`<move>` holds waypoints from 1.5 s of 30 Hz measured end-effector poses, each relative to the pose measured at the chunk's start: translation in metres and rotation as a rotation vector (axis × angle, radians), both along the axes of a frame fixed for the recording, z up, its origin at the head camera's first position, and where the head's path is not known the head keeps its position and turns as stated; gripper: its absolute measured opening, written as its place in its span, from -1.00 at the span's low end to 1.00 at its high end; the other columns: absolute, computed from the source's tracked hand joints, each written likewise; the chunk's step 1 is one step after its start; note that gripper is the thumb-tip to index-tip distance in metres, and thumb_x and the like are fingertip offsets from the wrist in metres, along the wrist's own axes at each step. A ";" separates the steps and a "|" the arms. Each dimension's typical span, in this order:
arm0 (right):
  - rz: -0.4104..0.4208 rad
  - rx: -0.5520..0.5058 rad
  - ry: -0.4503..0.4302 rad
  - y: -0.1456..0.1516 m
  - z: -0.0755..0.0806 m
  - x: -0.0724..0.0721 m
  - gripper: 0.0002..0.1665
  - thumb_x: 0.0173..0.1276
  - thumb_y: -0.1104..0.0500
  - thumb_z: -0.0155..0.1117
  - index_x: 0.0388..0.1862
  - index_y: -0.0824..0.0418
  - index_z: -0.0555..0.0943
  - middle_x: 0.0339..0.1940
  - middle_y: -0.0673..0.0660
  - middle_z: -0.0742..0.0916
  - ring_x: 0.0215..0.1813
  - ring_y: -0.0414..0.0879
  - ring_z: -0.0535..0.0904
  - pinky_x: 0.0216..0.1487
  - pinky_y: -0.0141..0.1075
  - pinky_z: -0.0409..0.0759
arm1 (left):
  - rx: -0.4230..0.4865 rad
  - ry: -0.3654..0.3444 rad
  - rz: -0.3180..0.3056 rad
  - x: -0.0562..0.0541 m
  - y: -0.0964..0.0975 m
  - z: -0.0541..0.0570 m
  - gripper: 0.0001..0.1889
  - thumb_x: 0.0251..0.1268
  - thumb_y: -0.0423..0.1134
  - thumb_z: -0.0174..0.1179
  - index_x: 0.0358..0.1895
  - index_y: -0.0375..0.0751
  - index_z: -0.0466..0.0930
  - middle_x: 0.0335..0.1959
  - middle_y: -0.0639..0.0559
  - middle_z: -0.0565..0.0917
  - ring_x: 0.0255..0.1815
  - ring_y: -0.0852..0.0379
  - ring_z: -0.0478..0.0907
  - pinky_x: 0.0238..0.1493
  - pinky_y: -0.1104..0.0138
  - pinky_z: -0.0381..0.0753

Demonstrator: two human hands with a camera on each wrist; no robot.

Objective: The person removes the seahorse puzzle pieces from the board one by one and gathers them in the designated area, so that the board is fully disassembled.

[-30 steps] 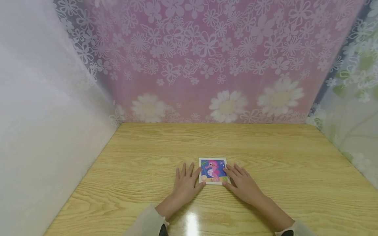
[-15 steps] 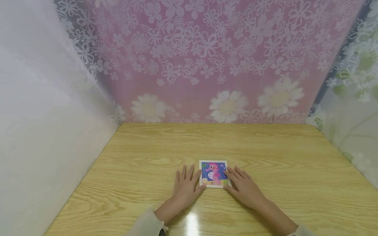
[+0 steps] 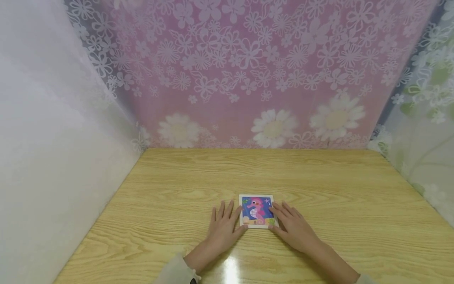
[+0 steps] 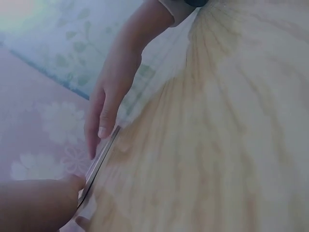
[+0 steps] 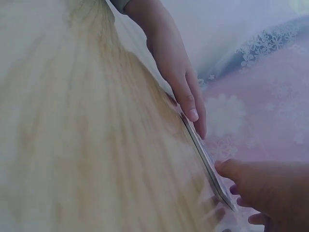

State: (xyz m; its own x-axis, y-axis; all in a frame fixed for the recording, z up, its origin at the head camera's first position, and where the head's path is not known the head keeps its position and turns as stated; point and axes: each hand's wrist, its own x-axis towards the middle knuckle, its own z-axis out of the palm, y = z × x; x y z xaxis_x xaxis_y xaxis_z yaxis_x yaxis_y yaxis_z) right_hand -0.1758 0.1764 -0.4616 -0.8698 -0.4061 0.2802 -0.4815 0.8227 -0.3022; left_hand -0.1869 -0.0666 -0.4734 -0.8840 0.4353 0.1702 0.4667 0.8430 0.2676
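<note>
A square picture board [image 3: 257, 212] with a white border lies flat on the table, showing a pink seahorse against blue sea. At its left edge, my left hand [image 3: 221, 232] is spread palm down, thumb at the near left corner and index fingertip along the side. My right hand [image 3: 297, 229] mirrors it, with its thumb at the near right corner and fingertips overlapping the right border. Both hands have fairly straight fingers. In the left wrist view the board [image 4: 100, 159] appears edge-on as a thin slab; the right wrist view also shows the thin board [image 5: 202, 153] between the hands.
The wood-grain table [image 3: 170, 177] stretches out around the hands. A pink curtain [image 3: 227, 79] with white flowers hangs along the back edge. Pale cloth [image 3: 64, 138] borders the left side, and a leafy white curtain [image 3: 432, 157] the right.
The picture board has slid a short way toward me, with both hands moving along at its sides. Most of the slide is in the first half second.
</note>
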 end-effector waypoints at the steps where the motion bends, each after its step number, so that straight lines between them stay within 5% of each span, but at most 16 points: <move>1: 0.005 -0.004 0.004 -0.001 0.002 -0.001 -0.30 0.30 -0.12 0.15 0.26 0.31 0.39 0.30 0.25 0.39 0.32 0.28 0.16 0.22 0.18 0.10 | 0.005 -0.004 -0.005 -0.001 0.000 -0.001 -0.31 0.33 0.26 -0.20 0.38 -0.11 0.20 0.39 -0.22 0.11 0.38 -0.29 -0.12 0.25 -0.18 -0.15; 14: 0.091 -0.095 -0.018 -0.032 0.030 -0.042 -0.56 0.31 0.10 0.21 0.13 0.25 0.52 0.14 0.20 0.54 0.20 0.15 0.37 0.13 0.08 0.32 | -0.019 -0.016 -0.027 -0.012 -0.007 -0.003 -0.26 0.27 0.36 -0.28 0.42 0.01 0.13 0.41 -0.20 0.02 0.38 -0.30 -0.22 0.23 -0.22 -0.30; 26: 0.106 -0.198 0.052 -0.057 0.006 -0.083 -0.84 0.22 0.32 0.23 -0.25 0.15 0.67 -0.24 -0.02 0.61 -0.13 -0.11 0.47 -0.11 -0.17 0.51 | -0.052 -0.030 -0.052 -0.012 -0.004 -0.004 -0.26 0.28 0.38 -0.37 0.43 0.05 0.10 0.42 -0.20 0.00 0.39 -0.29 -0.23 0.22 -0.23 -0.34; 35: 0.130 -0.256 0.093 -0.060 -0.013 -0.089 -0.85 0.16 0.31 0.28 -0.30 0.11 0.66 -0.24 -0.05 0.58 -0.17 -0.15 0.41 -0.15 -0.20 0.48 | -0.057 -0.015 -0.053 -0.011 -0.007 -0.005 -0.26 0.29 0.37 -0.37 0.42 0.04 0.11 0.42 -0.21 0.01 0.39 -0.30 -0.23 0.22 -0.24 -0.31; 45: 0.174 -0.215 0.146 -0.064 -0.015 -0.093 -0.86 0.15 0.29 0.30 -0.31 0.11 0.60 -0.22 -0.01 0.57 -0.13 -0.08 0.43 -0.07 -0.14 0.46 | -0.050 0.000 -0.062 -0.012 -0.011 -0.007 -0.26 0.29 0.37 -0.39 0.42 0.03 0.10 0.42 -0.22 0.00 0.38 -0.32 -0.22 0.21 -0.25 -0.30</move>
State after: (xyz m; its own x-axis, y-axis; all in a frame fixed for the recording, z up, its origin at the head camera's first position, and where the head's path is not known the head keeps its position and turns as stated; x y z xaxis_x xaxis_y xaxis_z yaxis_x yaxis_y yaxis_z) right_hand -0.2684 0.1129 -0.4766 -0.7366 -0.4634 0.4926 -0.6607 0.6485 -0.3780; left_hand -0.1988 -0.0778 -0.4802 -0.8552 0.4970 0.1473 0.5183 0.8249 0.2257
